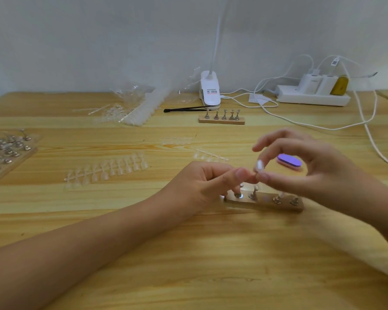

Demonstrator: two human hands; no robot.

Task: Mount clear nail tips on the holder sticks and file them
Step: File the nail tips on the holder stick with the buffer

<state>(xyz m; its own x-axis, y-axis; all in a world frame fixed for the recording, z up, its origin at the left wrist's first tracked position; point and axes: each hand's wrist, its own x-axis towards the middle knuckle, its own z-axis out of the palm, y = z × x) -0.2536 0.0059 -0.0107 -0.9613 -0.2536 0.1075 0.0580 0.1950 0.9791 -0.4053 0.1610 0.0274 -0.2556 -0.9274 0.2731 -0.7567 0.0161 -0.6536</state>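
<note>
My left hand (202, 184) and my right hand (305, 166) meet just above a wooden holder base (264, 201) with several metal sticks. My right thumb and forefinger pinch a clear nail tip (259, 165), held upright. My left fingers are curled, and its thumb and forefinger touch the lower end of the tip; whether they hold a stick there is hidden. A purple and pink nail file block (289, 161) lies on the table behind my right hand. A long strip of clear nail tips (108, 170) lies to the left.
A second wooden base with sticks (221, 118) stands further back by a white clip lamp (210, 90). Loose tip strips and plastic bags (132, 104) lie at the back left, trays of metal holders (7, 148) at the far left, a power strip (311, 95) with cables at the back right.
</note>
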